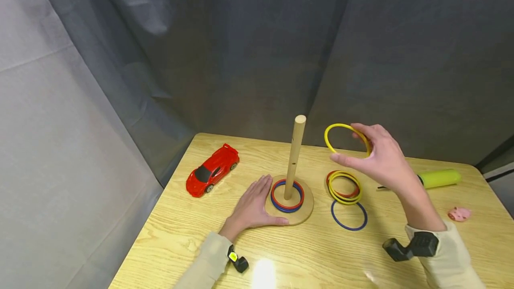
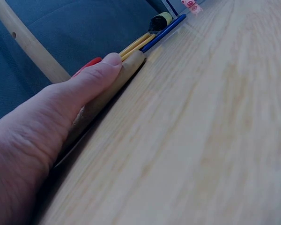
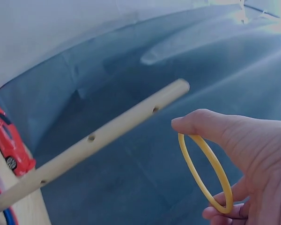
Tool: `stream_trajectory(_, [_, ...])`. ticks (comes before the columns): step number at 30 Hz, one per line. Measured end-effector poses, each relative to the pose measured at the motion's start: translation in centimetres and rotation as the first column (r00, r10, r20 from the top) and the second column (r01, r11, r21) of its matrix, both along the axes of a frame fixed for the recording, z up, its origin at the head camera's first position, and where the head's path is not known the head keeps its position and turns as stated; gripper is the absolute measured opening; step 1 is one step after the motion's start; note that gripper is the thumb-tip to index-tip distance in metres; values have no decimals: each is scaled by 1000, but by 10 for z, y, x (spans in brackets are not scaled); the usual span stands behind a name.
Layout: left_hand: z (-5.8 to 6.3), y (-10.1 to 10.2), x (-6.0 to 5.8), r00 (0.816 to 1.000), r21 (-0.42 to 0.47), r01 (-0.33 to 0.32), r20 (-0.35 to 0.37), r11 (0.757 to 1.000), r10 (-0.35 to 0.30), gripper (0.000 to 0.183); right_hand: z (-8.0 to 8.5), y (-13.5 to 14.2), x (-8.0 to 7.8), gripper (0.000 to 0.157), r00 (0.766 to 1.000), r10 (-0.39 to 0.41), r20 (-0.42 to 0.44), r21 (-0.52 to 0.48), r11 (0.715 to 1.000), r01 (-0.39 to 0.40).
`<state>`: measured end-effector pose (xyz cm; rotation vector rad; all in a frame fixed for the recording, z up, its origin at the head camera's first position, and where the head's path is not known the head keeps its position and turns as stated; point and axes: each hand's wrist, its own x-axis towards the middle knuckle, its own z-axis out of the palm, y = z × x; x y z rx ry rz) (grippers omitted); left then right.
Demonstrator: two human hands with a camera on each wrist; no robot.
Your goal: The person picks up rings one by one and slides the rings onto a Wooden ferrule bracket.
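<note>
A round wooden base (image 1: 306,208) carries an upright wooden peg (image 1: 295,157); a red ring (image 1: 297,206) and blue ring lie around the peg's foot. My left hand (image 1: 253,206) rests against the base's left side, fingers and thumb extended along its rim. Raised to the right of the peg, my right hand (image 1: 379,157) holds a yellow ring (image 1: 327,136) between thumb and fingers. In the right wrist view, the ring (image 3: 215,168) hangs apart from the peg (image 3: 107,133). Below that hand lies a pile of yellow rings (image 1: 356,181) and a red one, with a blue ring (image 1: 364,217) just in front.
A red toy car (image 1: 213,169) stands at the back left of the wooden table (image 1: 168,235). To the right lie a lime-green cylinder (image 1: 439,178) and a small pink pig toy (image 1: 459,214). Dark grey curtains (image 1: 241,57) hang behind the table.
</note>
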<state>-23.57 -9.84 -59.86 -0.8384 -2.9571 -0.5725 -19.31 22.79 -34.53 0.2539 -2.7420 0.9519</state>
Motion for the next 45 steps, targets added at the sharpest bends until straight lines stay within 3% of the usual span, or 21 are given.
stream_trajectory(11, [1, 1, 1, 1000, 21, -1, 12, 1000, 0, 142, 38, -27, 15, 83, 983, 34, -180, -59, 997, -46])
stream_trajectory(20, [-1, 0, 0, 1000, 27, -5, 6, 1000, 5, 142, 54, -50, 16, 85, 975, 95, -201, -61, 992, -110])
stream_trajectory(31, [1, 1, 1, 1000, 28, -5, 18, 1000, 4, 141, 52, -70, 4, 89, 977, 144, -158, -17, 989, -149])
stream_trajectory(45, [1, 1, 3, 1000, 32, -1, 14, 999, 1, 141, 24, -75, -11, 93, 983, 169, -74, -7, 986, -169])
